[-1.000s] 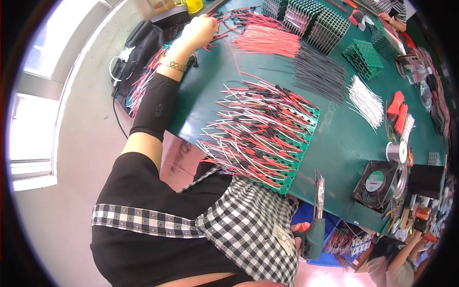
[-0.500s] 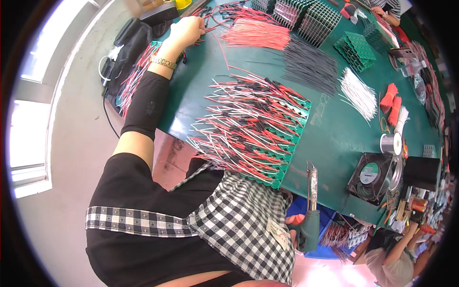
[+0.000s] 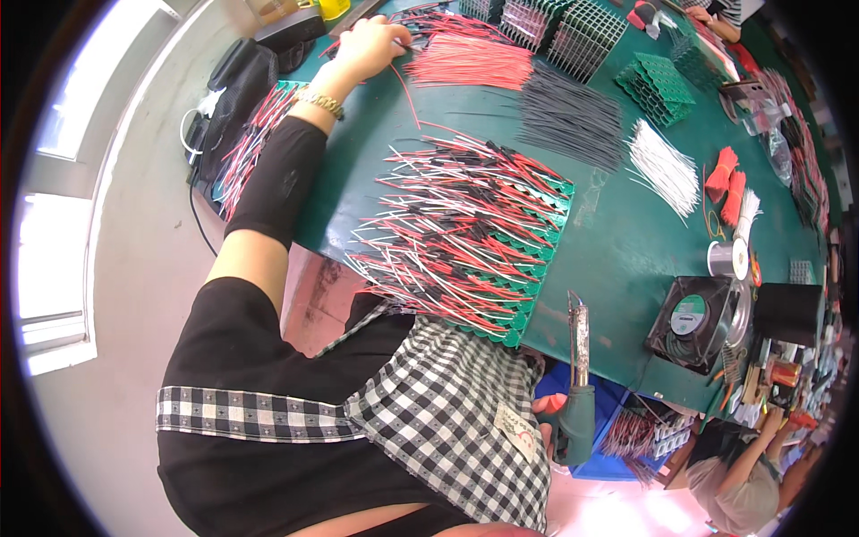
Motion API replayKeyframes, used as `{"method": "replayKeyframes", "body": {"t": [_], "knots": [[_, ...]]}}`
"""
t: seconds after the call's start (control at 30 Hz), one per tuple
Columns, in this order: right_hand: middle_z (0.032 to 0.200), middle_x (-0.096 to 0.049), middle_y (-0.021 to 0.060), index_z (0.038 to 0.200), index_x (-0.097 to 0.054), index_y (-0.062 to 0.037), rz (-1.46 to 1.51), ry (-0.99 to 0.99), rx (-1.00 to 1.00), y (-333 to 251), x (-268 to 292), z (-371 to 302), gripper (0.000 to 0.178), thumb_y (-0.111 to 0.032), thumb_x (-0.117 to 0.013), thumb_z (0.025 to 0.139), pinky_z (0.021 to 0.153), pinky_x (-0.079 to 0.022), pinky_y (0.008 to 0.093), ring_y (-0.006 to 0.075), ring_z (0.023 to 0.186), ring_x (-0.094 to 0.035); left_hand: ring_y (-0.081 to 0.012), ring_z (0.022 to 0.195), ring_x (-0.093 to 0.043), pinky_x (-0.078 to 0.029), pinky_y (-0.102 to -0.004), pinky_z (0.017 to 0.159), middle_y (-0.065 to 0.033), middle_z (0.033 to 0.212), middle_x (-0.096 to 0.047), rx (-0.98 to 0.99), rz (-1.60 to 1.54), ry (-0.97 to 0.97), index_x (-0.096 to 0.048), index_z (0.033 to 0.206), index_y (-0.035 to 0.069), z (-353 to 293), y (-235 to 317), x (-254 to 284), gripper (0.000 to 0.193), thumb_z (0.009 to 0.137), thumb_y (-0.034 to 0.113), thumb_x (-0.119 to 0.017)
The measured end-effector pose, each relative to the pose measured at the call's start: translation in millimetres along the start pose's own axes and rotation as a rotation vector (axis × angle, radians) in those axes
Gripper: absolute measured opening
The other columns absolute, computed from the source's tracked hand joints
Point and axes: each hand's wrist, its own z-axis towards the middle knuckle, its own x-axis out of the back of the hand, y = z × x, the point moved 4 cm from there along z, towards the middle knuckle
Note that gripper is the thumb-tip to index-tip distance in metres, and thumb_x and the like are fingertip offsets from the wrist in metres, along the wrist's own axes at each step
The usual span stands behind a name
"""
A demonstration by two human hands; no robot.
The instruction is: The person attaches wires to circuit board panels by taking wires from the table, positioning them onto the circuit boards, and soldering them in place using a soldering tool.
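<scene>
My left hand [image 3: 371, 49] is stretched to the far left of the green table. Its fingers are bent together over red and black wires [image 3: 443, 22]; what they pinch is hidden. In my right hand [image 3: 548, 419], close to my apron, is a soldering iron [image 3: 580, 421] with a green handle, its metal barrel pointing up. Directly before me lies a green rack [image 3: 537, 309] covered with rows of red, white and black wires [image 3: 456, 233] bearing small black parts. Beyond it are piles of cut red wires [image 3: 470, 63], black wires [image 3: 573, 116] and white wires [image 3: 664, 168].
A boxy fan [image 3: 689, 318] and a solder spool [image 3: 727, 259] stand on the right. Grid racks [image 3: 586, 40] line the back. A black bag [image 3: 242, 94] and another wire-filled rack [image 3: 259, 152] sit left. Below the edge is a blue bin [image 3: 604, 438]. Other people work nearby.
My left hand has moved slightly right and its wrist has turned. The soldering iron has shifted a little and stays in my right hand. The whole view has moved slightly.
</scene>
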Motion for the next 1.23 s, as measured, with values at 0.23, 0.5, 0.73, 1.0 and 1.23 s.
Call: {"method": "replayKeyframes", "body": {"t": [0.23,0.5,0.73,1.0,1.23], "knots": [[0.088,-0.061,0.0073,0.101,-0.055,0.0022,-0.066,0.067,-0.107,9.9,5.2,-5.3,0.030,-0.007,-0.068,0.076,0.072,-0.045,0.0224,0.0148,0.078,-0.057,-0.0293,0.094,-0.056,-0.046,-0.0409,0.077,-0.0070,0.094,-0.058,-0.253,0.157,0.157,-0.061,0.090,0.010,19.7,-0.9,-3.7,0.011,0.085,0.019,-0.058],[0.086,-0.060,0.0055,0.100,-0.056,0.0002,0.036,0.125,0.106,-7.6,-15.0,5.2,0.029,-0.006,-0.067,0.074,0.071,-0.044,0.0202,0.0125,0.077,-0.056,-0.0139,0.061,-0.051,-0.043,-0.0305,0.056,-0.0058,0.066,-0.052,0.138,-0.749,0.523,-0.048,0.084,0.001,4.8,18.5,74.8,0.006,0.088,0.006,-0.050],[0.062,-0.053,-0.0004,0.074,-0.056,-0.0043,-0.102,0.362,-0.780,-27.4,-24.6,19.7,0.038,-0.034,-0.042,0.092,0.039,-0.031,0.0167,0.0051,0.043,-0.040,-0.0143,0.065,-0.055,-0.045,-0.0264,0.061,-0.0058,0.072,-0.058,0.020,-1.002,0.008,-0.056,0.089,0.002,-58.1,119.9,118.2,0.005,0.088,0.006,-0.053],[0.091,-0.058,0.0095,0.110,-0.053,-0.0003,0.249,0.323,-0.141,-20.4,-34.8,9.3,0.044,-0.030,-0.066,0.080,0.072,-0.046,0.0278,0.0176,0.076,-0.053,-0.0247,0.064,-0.054,-0.046,-0.0320,0.059,-0.0097,0.073,-0.053,-0.542,-0.997,-0.388,-0.050,0.082,0.004,-179.6,233.5,115.6,0.014,0.074,-0.008,-0.055],[0.104,-0.055,0.0107,0.129,-0.042,-0.0042,0.259,0.170,-0.179,-23.0,-20.2,-34.7,0.071,-0.040,-0.072,0.076,0.080,-0.046,0.0345,0.0214,0.093,-0.054,-0.0219,0.049,-0.055,-0.044,-0.0301,0.044,-0.0041,0.060,-0.055,-0.625,-0.964,-0.261,-0.057,0.070,0.008,-197.3,245.5,97.8,0.012,0.065,0.004,-0.066]]}}
